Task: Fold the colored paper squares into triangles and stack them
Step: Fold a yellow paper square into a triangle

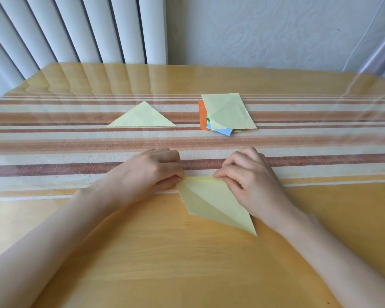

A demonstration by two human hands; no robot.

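Observation:
A pale yellow paper (211, 202) lies folded over in front of me, its far edge along the striped runner. My left hand (151, 172) pinches the left end of that far edge with curled fingers. My right hand (249, 176) pinches the same edge further right and covers the paper's right side. A finished yellow triangle (142, 117) lies flat further back on the left. To its right sits a pile of paper squares (227, 113), yellow on top, with orange, green and blue sheets showing underneath.
A striped cloth runner (53, 138) crosses the wooden table (165, 263) under a clear shiny cover. A white radiator (76, 30) and a pale wall stand behind the table's far edge.

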